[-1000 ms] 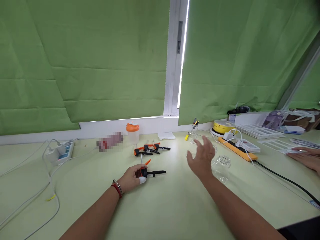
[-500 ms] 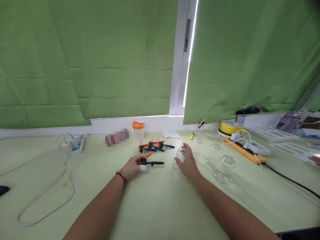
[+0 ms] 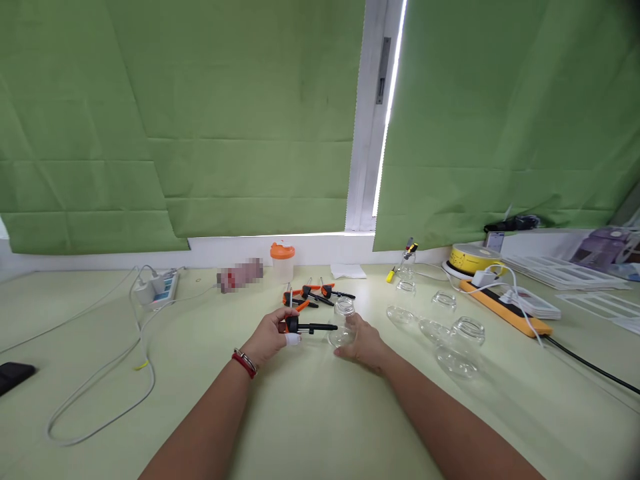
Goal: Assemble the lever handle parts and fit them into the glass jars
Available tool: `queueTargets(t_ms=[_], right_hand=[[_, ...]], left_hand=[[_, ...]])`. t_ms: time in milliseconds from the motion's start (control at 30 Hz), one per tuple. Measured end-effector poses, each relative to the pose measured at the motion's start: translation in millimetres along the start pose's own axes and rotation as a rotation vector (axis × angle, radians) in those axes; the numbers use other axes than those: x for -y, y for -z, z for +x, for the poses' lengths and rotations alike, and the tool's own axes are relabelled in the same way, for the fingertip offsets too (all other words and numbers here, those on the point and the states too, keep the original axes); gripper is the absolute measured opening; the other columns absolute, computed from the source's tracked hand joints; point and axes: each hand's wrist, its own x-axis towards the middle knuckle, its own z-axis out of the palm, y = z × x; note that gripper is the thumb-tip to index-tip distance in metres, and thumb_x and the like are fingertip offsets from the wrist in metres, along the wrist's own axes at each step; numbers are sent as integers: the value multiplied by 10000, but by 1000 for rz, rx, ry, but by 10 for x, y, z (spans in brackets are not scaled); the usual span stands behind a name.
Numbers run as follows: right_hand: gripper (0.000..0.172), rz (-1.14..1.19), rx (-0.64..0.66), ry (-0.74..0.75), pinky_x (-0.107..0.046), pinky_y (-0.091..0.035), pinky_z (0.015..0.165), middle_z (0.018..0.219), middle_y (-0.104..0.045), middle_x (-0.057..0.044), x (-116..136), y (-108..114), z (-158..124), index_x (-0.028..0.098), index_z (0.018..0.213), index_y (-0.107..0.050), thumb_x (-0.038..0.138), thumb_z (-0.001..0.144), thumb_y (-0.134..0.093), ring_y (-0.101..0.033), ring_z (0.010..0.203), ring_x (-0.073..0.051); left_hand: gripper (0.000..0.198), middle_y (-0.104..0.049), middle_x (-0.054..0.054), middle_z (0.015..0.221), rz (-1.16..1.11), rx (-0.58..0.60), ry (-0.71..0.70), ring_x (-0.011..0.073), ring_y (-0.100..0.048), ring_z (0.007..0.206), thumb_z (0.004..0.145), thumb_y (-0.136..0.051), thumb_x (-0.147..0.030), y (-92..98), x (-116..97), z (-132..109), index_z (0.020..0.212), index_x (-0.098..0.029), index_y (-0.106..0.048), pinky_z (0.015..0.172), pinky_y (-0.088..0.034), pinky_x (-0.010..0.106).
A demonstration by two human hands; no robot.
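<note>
My left hand (image 3: 270,335), with a red bracelet at the wrist and a white wrap on the thumb, is closed round a black and orange hand tool (image 3: 306,326) whose black nozzle points right. My right hand (image 3: 365,343) grips a small clear glass jar (image 3: 343,321), which stands upright on the table right at the nozzle's tip. Three more of the same tools (image 3: 313,295) lie just behind. Three further clear jars (image 3: 440,319) lie on their sides to the right.
An orange-lidded cup (image 3: 283,261) and a blurred pink item (image 3: 241,275) sit by the sill. A power strip (image 3: 160,289) with a looping cable is at left, an orange power strip (image 3: 505,308) and yellow reel (image 3: 471,257) at right. A black phone (image 3: 14,375) lies far left.
My right hand swung left from the air above the lying jars, took one jar and brought it to the tool's tip. The left hand stayed on the tool. The view shifted left.
</note>
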Motion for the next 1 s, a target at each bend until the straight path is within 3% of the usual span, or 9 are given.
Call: queueTargets(t_ms=[267, 367, 467, 733, 1000], right_hand=[[738, 113, -19, 76, -380, -400, 911, 1207, -524, -81, -100, 325, -2, 227, 1138, -448, 348, 495, -789, -516, 1079, -246], [687, 169, -12, 137, -410, -372, 951, 1196, -529, -79, -164, 477, 22, 236, 1116, -479, 289, 505, -788, -467, 1155, -257], [678, 315, 58, 143, -401, -422, 906, 1206, -515, -86, -215, 562, 37, 242, 1124, -483, 261, 520, -790, -460, 1164, -251], [547, 541, 136, 99, -391, -469, 860, 1070, -560, -61, -277, 603, 74, 238, 1105, -550, 303, 606, -766, -567, 937, -192], [566, 582, 176, 115, -408, -468, 877, 1047, -575, -62, -174, 489, 17, 223, 1102, -570, 322, 587, -783, -572, 939, -200]], left_hand=[[496, -583, 2, 854, 46, -180, 12, 137, -574, 729, 529, -775, -264, 160, 47, -50, 978, -180, -583, 669, -468, 251], [504, -579, 1, 857, 54, -202, 20, 140, -573, 741, 518, -779, -277, 178, 31, -54, 972, -177, -583, 684, -464, 257], [503, -584, -2, 828, 63, -191, 36, 144, -578, 723, 523, -777, -268, 165, 19, -58, 978, -177, -583, 677, -465, 264], [492, -587, -9, 785, 84, -134, 57, 151, -594, 720, 555, -768, -234, 134, 35, -59, 1005, -180, -578, 680, -468, 274], [495, -617, 10, 845, 76, -91, 73, 178, -623, 763, 571, -767, -246, 29, 86, -45, 1023, -191, -574, 725, -480, 305]])
